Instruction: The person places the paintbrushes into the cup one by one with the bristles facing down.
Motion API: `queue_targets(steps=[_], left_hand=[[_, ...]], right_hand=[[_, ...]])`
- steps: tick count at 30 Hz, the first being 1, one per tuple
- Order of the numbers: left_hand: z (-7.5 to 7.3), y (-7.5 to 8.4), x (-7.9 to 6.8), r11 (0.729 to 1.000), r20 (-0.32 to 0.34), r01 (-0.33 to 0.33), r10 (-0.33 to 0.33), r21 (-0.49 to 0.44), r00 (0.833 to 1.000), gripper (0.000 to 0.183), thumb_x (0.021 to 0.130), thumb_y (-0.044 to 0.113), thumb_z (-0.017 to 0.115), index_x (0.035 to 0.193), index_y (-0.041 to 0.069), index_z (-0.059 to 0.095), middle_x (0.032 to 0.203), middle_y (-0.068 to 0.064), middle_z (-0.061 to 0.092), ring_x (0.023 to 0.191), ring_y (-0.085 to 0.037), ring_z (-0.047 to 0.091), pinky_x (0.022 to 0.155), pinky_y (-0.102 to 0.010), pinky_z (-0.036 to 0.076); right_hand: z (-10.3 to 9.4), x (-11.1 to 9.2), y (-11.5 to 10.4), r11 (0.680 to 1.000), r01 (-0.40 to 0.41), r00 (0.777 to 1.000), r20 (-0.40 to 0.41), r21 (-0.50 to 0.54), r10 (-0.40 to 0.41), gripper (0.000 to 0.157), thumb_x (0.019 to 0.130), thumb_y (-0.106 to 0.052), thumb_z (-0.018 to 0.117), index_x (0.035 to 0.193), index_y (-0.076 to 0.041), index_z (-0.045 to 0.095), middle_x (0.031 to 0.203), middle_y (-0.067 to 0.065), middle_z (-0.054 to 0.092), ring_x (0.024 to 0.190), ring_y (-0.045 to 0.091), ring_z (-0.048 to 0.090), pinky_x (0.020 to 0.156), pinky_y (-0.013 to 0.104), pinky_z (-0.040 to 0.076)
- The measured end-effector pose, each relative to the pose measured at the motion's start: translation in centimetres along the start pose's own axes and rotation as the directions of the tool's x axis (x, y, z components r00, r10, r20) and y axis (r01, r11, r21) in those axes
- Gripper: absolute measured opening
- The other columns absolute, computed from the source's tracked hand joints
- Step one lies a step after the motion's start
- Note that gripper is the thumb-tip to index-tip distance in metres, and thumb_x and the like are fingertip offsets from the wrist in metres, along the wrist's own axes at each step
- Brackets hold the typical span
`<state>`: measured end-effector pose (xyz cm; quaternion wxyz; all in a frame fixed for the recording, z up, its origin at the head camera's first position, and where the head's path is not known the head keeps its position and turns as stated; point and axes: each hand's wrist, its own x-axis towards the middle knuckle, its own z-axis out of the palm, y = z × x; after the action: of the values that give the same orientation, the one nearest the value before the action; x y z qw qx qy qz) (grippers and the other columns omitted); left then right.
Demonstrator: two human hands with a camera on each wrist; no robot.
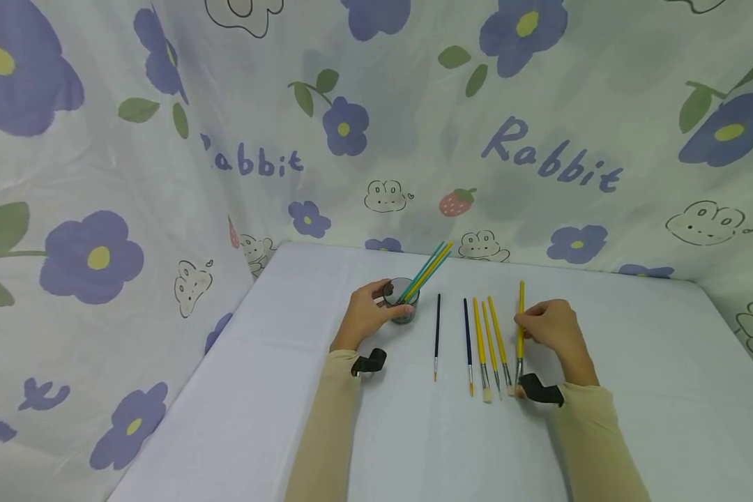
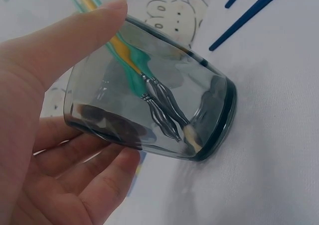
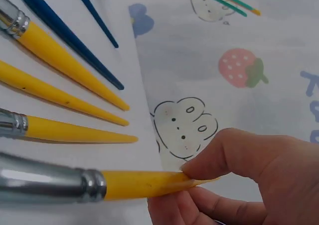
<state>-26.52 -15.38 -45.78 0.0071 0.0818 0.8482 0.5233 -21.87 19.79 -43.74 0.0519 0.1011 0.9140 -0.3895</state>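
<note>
My left hand (image 1: 365,314) grips a clear, grey-tinted glass (image 2: 164,93) with the thumb on its near side and fingers round the far side. Inside the glass lean a few paintbrushes (image 1: 423,277), teal and yellow handled, bristles down. On the right, my right hand (image 1: 553,326) pinches the yellow handle of a paintbrush (image 3: 139,184) between thumb and fingers. That brush has a wide silver ferrule, and its bristle end points toward me, partly behind the wrist camera in the head view. Left of it lie several yellow-handled brushes (image 1: 489,341) side by side.
A dark blue brush (image 1: 468,345) lies at the left end of the row. Another thin dark brush (image 1: 437,335) lies apart, nearer the glass. The white-covered table (image 1: 414,446) meets a flower-and-rabbit patterned cloth (image 1: 427,139) at its back and left.
</note>
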Motion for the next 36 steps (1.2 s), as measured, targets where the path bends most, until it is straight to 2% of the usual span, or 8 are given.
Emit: queue_targets(steps=[5,10,15,21,23,29,36], left_hand=[[0.0,-0.1,0.1,1.0,-0.003,-0.002,0.002,0.002,1.0,0.092,0.07,0.047,0.087,0.144,0.007,0.05,0.141,-0.009,0.056,0.132,-0.026,0.054,0.106,-0.034,0.054],[0.1,-0.2,0.2,1.0,-0.005,0.003,-0.003,-0.007,1.0,0.094,0.067,0.049,0.088,0.143,0.008,0.051,0.139,-0.008,0.057,0.131,-0.026,0.055,0.105,-0.034,0.054],[0.1,-0.2,0.2,1.0,-0.003,-0.002,0.002,-0.006,1.0,0.094,0.067,0.051,0.087,0.143,0.008,0.051,0.139,-0.008,0.057,0.131,-0.026,0.055,0.105,-0.034,0.054],[0.1,-0.4,0.2,1.0,-0.006,-0.018,0.018,-0.002,1.0,0.094,0.067,0.051,0.088,0.142,0.008,0.052,0.138,-0.008,0.059,0.13,-0.025,0.055,0.104,-0.035,0.055],[0.1,-0.4,0.2,1.0,-0.002,-0.021,0.021,-0.008,1.0,0.093,0.067,0.05,0.088,0.142,0.007,0.052,0.138,-0.008,0.059,0.13,-0.024,0.055,0.105,-0.035,0.055],[0.0,-0.4,0.1,0.999,0.003,-0.033,0.033,-0.009,0.999,0.094,0.068,0.049,0.088,0.142,0.005,0.051,0.138,-0.01,0.059,0.13,-0.023,0.055,0.104,-0.035,0.055],[0.0,-0.4,0.0,0.999,-0.001,-0.036,0.036,-0.004,0.999,0.094,0.069,0.049,0.087,0.143,0.006,0.05,0.138,-0.01,0.059,0.13,-0.024,0.055,0.104,-0.035,0.055]], right_hand=[[-0.4,-0.2,-0.4,0.992,-0.006,1.0,-0.025,0.122,0.009,0.041,0.089,-0.027,0.063,0.113,0.006,0.066,0.1,0.022,0.073,0.072,0.015,0.073,0.063,0.025,0.061],[-0.6,-0.4,-0.9,0.976,-0.043,0.997,-0.047,0.212,0.054,0.042,0.09,-0.027,0.063,0.117,0.004,0.065,0.105,0.019,0.072,0.072,0.011,0.07,0.064,0.022,0.061],[-0.9,-0.6,-1.2,0.954,-0.045,0.997,-0.052,0.297,0.064,0.043,0.091,-0.027,0.062,0.121,0.002,0.063,0.103,0.012,0.072,0.072,0.004,0.07,0.067,0.02,0.062],[-1.1,-0.7,-1.5,0.895,-0.028,0.998,-0.038,0.444,0.05,0.045,0.093,-0.025,0.063,0.127,0.004,0.058,0.081,-0.013,0.067,0.072,0.0,0.07,0.071,0.02,0.063],[-1.1,-0.7,-1.8,0.873,-0.036,0.997,-0.037,0.486,0.061,0.046,0.093,-0.025,0.064,0.128,0.004,0.057,0.077,-0.017,0.065,0.071,-0.001,0.07,0.071,0.02,0.063],[-0.8,-0.6,-2.7,0.815,-0.046,0.997,-0.027,0.578,0.075,0.047,0.092,-0.023,0.065,0.129,0.005,0.055,0.076,-0.017,0.067,0.072,0.001,0.071,0.071,0.02,0.063],[-0.4,-0.5,-4.0,0.743,-0.028,0.998,-0.027,0.669,0.061,0.036,0.092,-0.018,0.066,0.121,0.001,0.057,0.078,-0.013,0.069,0.073,0.004,0.072,0.073,0.021,0.063]])
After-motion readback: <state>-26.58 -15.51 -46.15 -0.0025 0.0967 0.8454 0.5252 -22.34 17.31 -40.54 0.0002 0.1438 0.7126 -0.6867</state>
